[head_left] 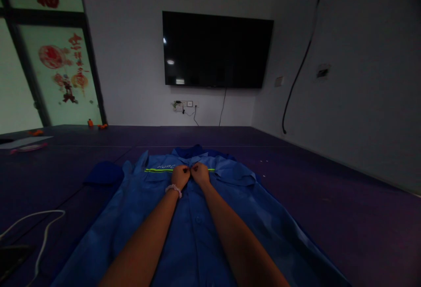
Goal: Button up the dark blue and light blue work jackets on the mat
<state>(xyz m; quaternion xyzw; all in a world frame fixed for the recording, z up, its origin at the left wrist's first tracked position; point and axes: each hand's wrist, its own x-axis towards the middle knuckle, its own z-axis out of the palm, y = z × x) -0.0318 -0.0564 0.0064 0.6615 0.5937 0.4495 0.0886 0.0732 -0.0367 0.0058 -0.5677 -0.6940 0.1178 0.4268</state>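
A blue work shirt (177, 234) with a yellow-green stripe across the chest lies spread on the purple table, its collar at the far end. My left hand (180, 176) and my right hand (199, 174) meet at the front placket near the stripe, both with fingers pinched on the fabric there. Whether a button sits between the fingertips is too small and dark to tell. Lower down the placket, a button (198, 220) shows between my forearms. Around my left wrist is a pale scrunchie (173, 189).
A dark blue cap (104, 173) lies left of the shirt on the purple table (315, 195). At the near left are a white cable (46, 230) and a dark flat device (13, 256). Small orange objects (102, 126) stand along the far left edge. A television (217, 50) hangs on the wall.
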